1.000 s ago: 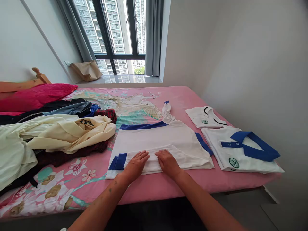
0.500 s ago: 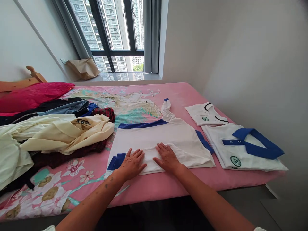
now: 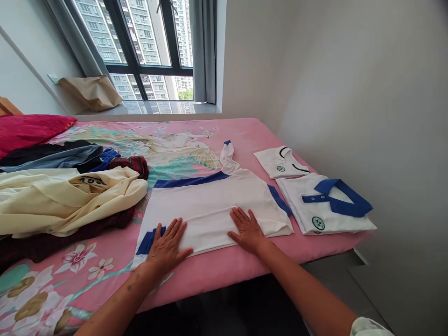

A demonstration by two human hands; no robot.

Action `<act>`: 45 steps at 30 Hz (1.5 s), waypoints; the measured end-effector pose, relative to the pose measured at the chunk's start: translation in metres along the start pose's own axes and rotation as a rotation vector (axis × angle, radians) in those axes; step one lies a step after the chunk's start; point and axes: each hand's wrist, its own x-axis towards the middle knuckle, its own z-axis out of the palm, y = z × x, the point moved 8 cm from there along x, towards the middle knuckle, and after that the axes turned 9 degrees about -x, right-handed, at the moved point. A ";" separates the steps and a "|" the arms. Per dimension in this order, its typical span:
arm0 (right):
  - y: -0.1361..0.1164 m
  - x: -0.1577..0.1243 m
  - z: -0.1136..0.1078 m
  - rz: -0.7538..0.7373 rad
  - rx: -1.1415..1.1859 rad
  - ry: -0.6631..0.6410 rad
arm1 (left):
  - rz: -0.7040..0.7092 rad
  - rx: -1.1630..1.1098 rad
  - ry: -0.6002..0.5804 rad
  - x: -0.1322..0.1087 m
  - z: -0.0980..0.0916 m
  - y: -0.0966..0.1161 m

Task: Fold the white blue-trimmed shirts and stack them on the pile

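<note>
A white shirt with blue trim (image 3: 206, 200) lies spread on the bed in front of me, its near side folded inward. One sleeve with a blue cuff sticks out at the far side; a blue cuff also shows by my left hand. My left hand (image 3: 168, 245) rests flat on the shirt's near left part, fingers spread. On the near right part, my right hand (image 3: 248, 229) is pressed flat with its fingers stretched out. Neither hand grips the cloth.
Right of the shirt lie a folded white shirt with blue collar (image 3: 325, 205) and a smaller folded white garment (image 3: 280, 162). A heap of clothes (image 3: 77, 196) and a red pillow (image 3: 35, 133) are at left. The pink bed sheet (image 3: 224, 275) ends near me. A paper bag (image 3: 93, 92) sits on the sill.
My hands have moved apart along the folded part of the shirt, the left one toward the blue cuff. The view has turned slightly to the right.
</note>
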 end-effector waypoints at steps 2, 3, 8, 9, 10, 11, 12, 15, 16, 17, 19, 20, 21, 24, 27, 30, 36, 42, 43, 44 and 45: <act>0.015 -0.007 0.001 0.027 -0.021 0.012 | -0.018 -0.002 -0.031 -0.003 0.001 -0.007; 0.022 -0.010 0.001 0.041 -0.026 0.022 | -0.022 -0.003 -0.047 -0.004 0.002 -0.009; 0.069 -0.021 0.001 0.169 -0.032 0.051 | -0.055 -0.005 -0.078 -0.005 0.004 -0.013; 0.082 -0.025 -0.003 0.215 -0.016 0.073 | -0.061 -0.007 -0.084 -0.004 0.005 -0.014; 0.094 -0.030 -0.009 0.263 0.006 0.112 | -0.067 -0.011 -0.092 -0.004 0.005 -0.015; 0.106 -0.037 -0.016 0.302 0.028 0.164 | -0.073 -0.018 -0.103 -0.003 0.005 -0.016; 0.114 -0.045 -0.025 0.324 0.044 0.218 | -0.082 -0.027 -0.114 -0.002 0.004 -0.017; 0.125 -0.074 -0.045 0.307 0.033 0.315 | -0.106 -0.063 -0.124 0.007 -0.002 -0.013; 0.124 -0.083 -0.048 0.292 0.017 0.314 | -0.098 -0.079 -0.119 0.012 -0.006 -0.007; 0.124 -0.090 -0.049 0.284 -0.002 0.306 | -0.072 -0.100 -0.113 0.020 -0.009 0.002; 0.124 -0.102 -0.048 0.290 -0.035 0.287 | 0.032 -0.155 -0.112 0.039 -0.012 0.034; 0.124 -0.105 -0.046 0.297 -0.048 0.282 | 0.096 -0.188 -0.114 0.050 -0.012 0.053; 0.125 -0.106 -0.045 0.304 -0.059 0.282 | 0.162 -0.220 -0.119 0.062 -0.011 0.074; 0.129 -0.102 -0.043 0.319 -0.077 0.307 | 0.312 -0.295 -0.147 0.099 0.002 0.133; 0.137 -0.100 -0.045 0.351 -0.072 0.328 | 0.301 -0.307 -0.162 0.127 0.025 0.162; 0.145 -0.103 -0.044 0.408 -0.071 0.294 | 0.187 -0.274 -0.105 0.139 0.045 0.161; 0.138 -0.110 -0.054 0.514 -0.031 0.369 | 0.216 -0.243 -0.084 0.133 0.057 0.157; 0.087 -0.097 -0.055 0.198 0.064 0.370 | 0.209 -0.241 -0.109 0.133 0.053 0.160; 0.086 -0.098 -0.052 0.199 0.055 0.340 | 0.210 -0.243 -0.109 0.133 0.052 0.160; 0.089 -0.099 -0.050 0.231 0.045 0.314 | 0.214 -0.244 -0.109 0.132 0.052 0.160; 0.094 -0.101 -0.049 0.275 0.038 0.298 | 0.218 -0.245 -0.110 0.132 0.051 0.161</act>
